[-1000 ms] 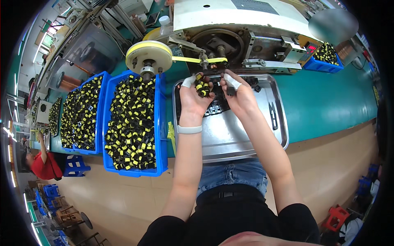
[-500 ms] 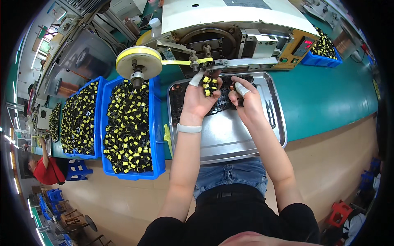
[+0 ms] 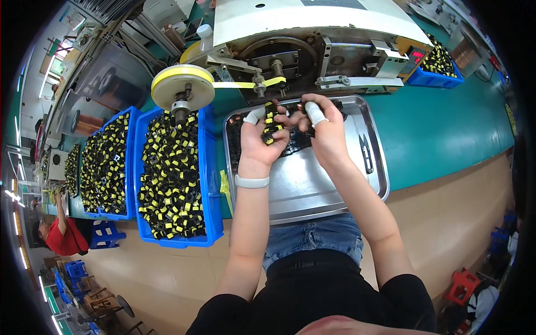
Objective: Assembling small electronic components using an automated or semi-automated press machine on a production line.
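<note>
My left hand [image 3: 261, 138] grips a small stack of black parts wrapped in yellow tape [image 3: 271, 121], held over the far end of a steel tray [image 3: 312, 190]. My right hand [image 3: 324, 127] is close beside it, its white-capped fingertip pinching at a part near the stack's top. Both hands hover just in front of the taping machine [image 3: 301, 44]. A strip of yellow tape [image 3: 245, 84] runs from a yellow reel [image 3: 182, 86] to the machine's head. More dark parts [image 3: 237, 134] lie in the tray beneath my hands.
Two blue bins [image 3: 211, 184] of yellow-taped parts stand left of the tray; another blue bin [image 3: 435, 61] sits far right. Small snips [image 3: 365, 153] lie in the tray's right side. A person in red [image 3: 61, 234] sits at far left. The green bench [image 3: 446, 134] extends right.
The view has shifted so the machine and tray sit lower in the picture. My hands have stayed together at the tray's far end, still working the stack of parts.
</note>
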`<action>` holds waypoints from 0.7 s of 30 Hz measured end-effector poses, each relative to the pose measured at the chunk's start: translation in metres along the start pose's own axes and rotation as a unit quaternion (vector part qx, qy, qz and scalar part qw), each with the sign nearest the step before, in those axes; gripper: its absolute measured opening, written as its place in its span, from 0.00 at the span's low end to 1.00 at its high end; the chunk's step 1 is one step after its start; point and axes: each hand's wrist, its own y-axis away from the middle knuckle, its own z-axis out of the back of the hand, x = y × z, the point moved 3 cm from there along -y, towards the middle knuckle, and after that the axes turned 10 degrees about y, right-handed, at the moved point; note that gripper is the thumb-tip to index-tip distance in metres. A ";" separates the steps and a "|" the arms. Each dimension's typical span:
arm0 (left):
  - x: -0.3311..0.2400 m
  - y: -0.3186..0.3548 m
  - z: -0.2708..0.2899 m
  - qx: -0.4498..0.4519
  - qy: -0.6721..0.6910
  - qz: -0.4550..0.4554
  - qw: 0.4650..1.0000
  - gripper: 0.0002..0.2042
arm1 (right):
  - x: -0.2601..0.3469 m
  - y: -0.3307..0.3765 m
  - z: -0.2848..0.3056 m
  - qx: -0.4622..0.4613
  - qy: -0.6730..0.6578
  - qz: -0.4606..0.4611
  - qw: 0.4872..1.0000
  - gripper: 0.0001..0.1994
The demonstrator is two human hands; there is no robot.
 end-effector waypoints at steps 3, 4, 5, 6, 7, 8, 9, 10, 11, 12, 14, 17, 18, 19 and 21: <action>-0.005 0.000 0.004 -0.036 -0.015 -0.057 0.998 0.12 | -0.004 -0.008 -0.014 0.029 -0.012 0.004 0.999 0.08; -0.006 0.000 0.002 -0.024 0.004 -0.059 0.998 0.13 | -0.005 -0.010 -0.020 0.021 -0.014 0.005 1.000 0.08; -0.006 0.001 0.000 -0.012 0.023 -0.060 0.998 0.14 | -0.006 -0.011 -0.024 0.014 -0.017 0.005 1.000 0.08; -0.006 0.002 -0.001 -0.015 0.025 -0.067 0.997 0.15 | -0.008 -0.011 -0.027 0.015 -0.017 0.004 1.000 0.08; -0.006 0.002 -0.002 -0.014 0.026 -0.068 0.997 0.15 | -0.009 -0.010 -0.029 0.010 -0.023 0.007 1.000 0.07; -0.006 0.002 -0.003 -0.012 0.017 -0.066 0.998 0.16 | -0.009 -0.010 -0.031 0.005 -0.028 0.010 1.000 0.07; -0.006 0.003 -0.004 -0.010 0.008 -0.063 0.998 0.16 | -0.009 -0.008 -0.033 0.006 -0.027 0.010 1.000 0.07; -0.004 0.004 -0.006 -0.010 0.009 -0.063 0.998 0.16 | -0.009 -0.006 -0.033 -0.006 -0.024 0.005 1.000 0.07; 0.000 0.005 -0.010 -0.017 0.009 -0.070 0.997 0.16 | -0.010 -0.004 -0.034 -0.018 -0.021 0.001 1.000 0.07; 0.002 0.006 -0.012 -0.024 0.008 -0.076 0.997 0.16 | -0.015 -0.005 -0.035 -0.019 -0.019 0.000 1.000 0.07; 0.000 0.007 -0.012 -0.035 0.010 -0.082 0.996 0.15 | -0.021 -0.007 -0.039 -0.047 0.000 0.058 0.997 0.07; -0.005 0.006 -0.004 -0.069 0.008 -0.132 0.989 0.13 | -0.022 -0.001 -0.047 -0.075 -0.062 0.021 0.995 0.08; -0.008 0.006 0.001 -0.092 0.005 -0.175 0.980 0.12 | -0.020 0.000 -0.050 -0.080 -0.073 0.018 0.994 0.08; -0.010 0.005 0.002 -0.092 0.005 -0.176 0.980 0.12 | -0.019 0.001 -0.053 -0.080 -0.074 0.018 0.994 0.08; -0.015 0.003 0.006 -0.108 0.006 -0.187 0.976 0.10 | -0.019 0.001 -0.056 -0.109 -0.089 -0.005 0.990 0.09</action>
